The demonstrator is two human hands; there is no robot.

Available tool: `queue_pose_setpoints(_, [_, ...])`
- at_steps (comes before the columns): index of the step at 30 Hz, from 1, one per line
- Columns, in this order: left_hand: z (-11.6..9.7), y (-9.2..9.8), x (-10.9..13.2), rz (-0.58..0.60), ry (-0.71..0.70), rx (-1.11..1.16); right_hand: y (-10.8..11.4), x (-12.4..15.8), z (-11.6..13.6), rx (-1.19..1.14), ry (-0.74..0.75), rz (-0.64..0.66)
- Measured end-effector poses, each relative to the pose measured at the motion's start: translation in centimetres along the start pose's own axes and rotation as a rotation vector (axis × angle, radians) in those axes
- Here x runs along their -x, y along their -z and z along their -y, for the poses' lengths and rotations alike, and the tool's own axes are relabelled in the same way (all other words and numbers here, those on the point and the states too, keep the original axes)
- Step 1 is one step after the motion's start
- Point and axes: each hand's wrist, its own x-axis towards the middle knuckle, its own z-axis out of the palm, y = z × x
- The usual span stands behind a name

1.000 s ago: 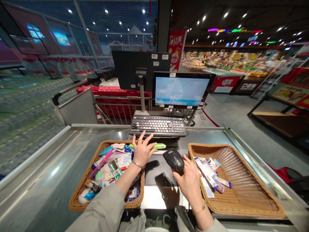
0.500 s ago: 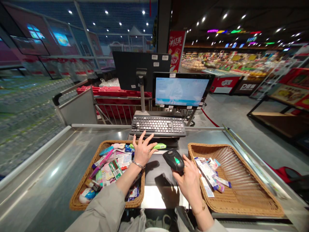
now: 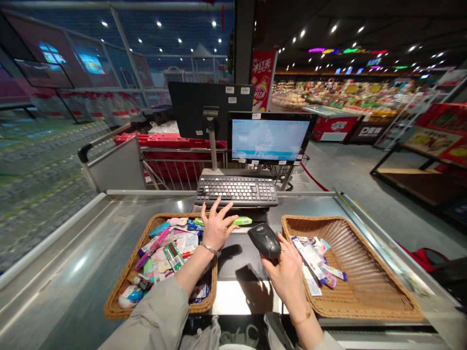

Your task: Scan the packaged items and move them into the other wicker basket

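Gripping a light, hard barcode scanner point(image 3: 264, 240) by its body, fingers curled around it, the right hand point(image 3: 288, 279) stays beside a wicker basket point(image 3: 365, 317); the left hand point(image 3: 217, 227), fingers spread apart, hovers near a green marker point(image 3: 242, 221) below a keyboard point(image 3: 236, 190).

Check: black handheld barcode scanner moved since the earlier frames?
Yes, slightly: the black plastic handheld barcode scanner has shifted right against the fixed black keyboard, closer to the right-hand woven wicker basket.
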Motion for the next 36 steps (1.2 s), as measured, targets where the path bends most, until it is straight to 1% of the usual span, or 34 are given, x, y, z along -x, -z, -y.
queue_pose_setpoints(5, [-1.0, -0.1, -0.6, 0.018, -0.023, -0.002, 0.5, 0.2, -0.8, -0.007, -0.017, -0.047])
queue_pose_setpoints(8, [-1.6, -0.2, -1.0, 0.029, -0.041, 0.003, 0.9, 0.3, -1.4, 0.013, -0.056, -0.089])
queue_pose_setpoints(13, [-3.0, -0.9, -1.9, 0.030, -0.076, 0.030, 2.0, 0.3, -2.4, -0.001, -0.104, -0.124])
queue_pose_setpoints(17, [-4.3, -1.5, -2.6, 0.036, -0.113, 0.059, 3.2, 0.4, -3.5, 0.013, -0.163, -0.169])
queue_pose_setpoints(20, [-5.5, -2.1, -3.1, 0.050, -0.139, 0.081, 4.2, 0.6, -4.3, 0.021, -0.258, -0.182])
queue_pose_setpoints(23, [-6.7, -2.7, -3.5, 0.063, -0.172, 0.117, 5.2, 0.9, -5.2, 0.038, -0.375, -0.204])
queue_pose_setpoints(25, [-7.6, -3.3, -3.8, 0.074, -0.194, 0.143, 5.9, 1.1, -5.7, 0.052, -0.423, -0.222])
queue_pose_setpoints(32, [-10.5, -5.6, -4.3, 0.119, -0.289, 0.220, 8.2, 2.2, -7.0, 0.118, -0.525, -0.247])
queue_pose_setpoints(36, [-12.1, -6.9, -4.6, 0.113, -0.341, 0.262, 9.1, 3.0, -7.9, 0.160, -0.577, -0.263])
